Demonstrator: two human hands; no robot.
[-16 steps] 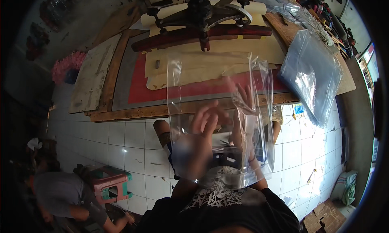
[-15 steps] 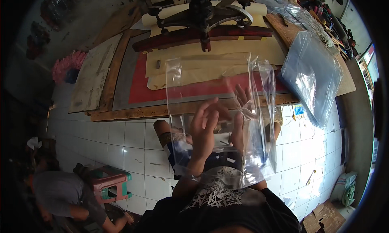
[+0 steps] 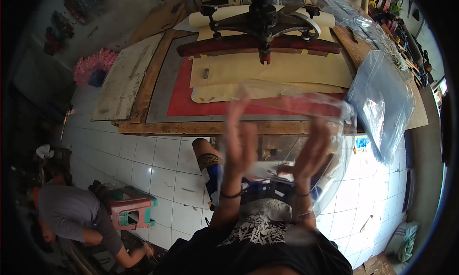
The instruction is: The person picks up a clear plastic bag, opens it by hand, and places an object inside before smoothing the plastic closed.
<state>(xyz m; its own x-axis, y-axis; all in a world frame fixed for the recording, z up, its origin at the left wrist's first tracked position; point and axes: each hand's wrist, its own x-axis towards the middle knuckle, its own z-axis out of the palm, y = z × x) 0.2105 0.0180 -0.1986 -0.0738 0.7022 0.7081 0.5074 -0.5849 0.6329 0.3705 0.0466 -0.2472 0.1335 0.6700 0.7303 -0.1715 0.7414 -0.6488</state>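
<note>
A clear plastic bag or folded sheet hangs upright over my hands, its edges blurred by motion. My left hand is raised with fingers stretched up and thumb apart, against the plastic's left part. On the right, my right hand points its straightened fingers upward along the plastic. Whether the hands are inside or behind the plastic I cannot tell. Both are somewhat smeared, but neither looks closed. Beyond them lies a worktable with beige paper over a red sheet.
A black metal press frame with a dark red bar stands over the table. Several clear plastic sheets overhang its right corner. A small metal block rests on the paper. At lower left, a person bends beside a red-green stool.
My hands have moved apart, the left upward and the right to the right. The plastic has shifted right and changed from a flat rectangle to a looser, tilted shape.
</note>
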